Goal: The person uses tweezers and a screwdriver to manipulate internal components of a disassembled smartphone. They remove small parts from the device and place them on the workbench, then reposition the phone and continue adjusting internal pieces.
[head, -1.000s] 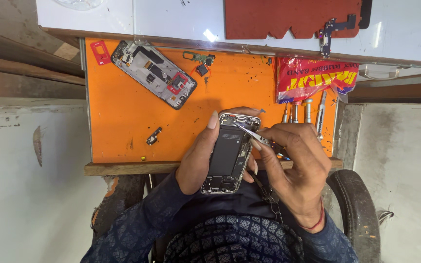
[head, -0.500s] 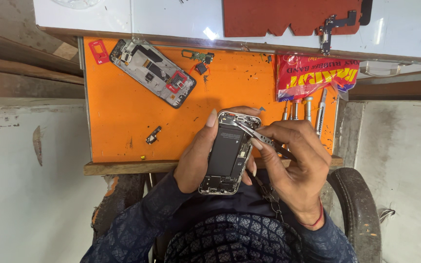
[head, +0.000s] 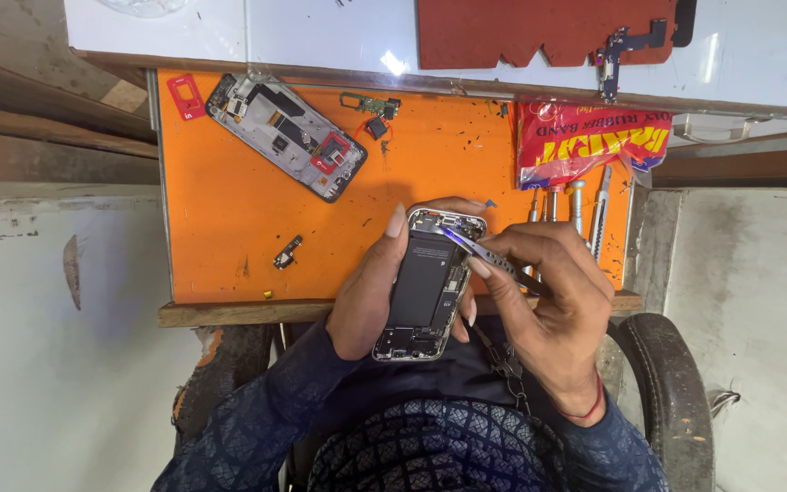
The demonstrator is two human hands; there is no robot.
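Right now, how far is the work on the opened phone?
Done: the phone is open, its black battery and boards bare. A second opened phone body and loose small parts lie on the orange mat. In hand: the left hand holds the phone while the right hand sets tweezers at its upper end. Left: the phone is not yet closed.

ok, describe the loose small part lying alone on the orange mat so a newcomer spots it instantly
Start at the orange mat on the bench. Below the opened phone chassis lying at its upper left, and left of the left hand holding the other opened phone, lies a small dark connector part. It sits alone on bare mat, unlike the green board pieces at the top edge.
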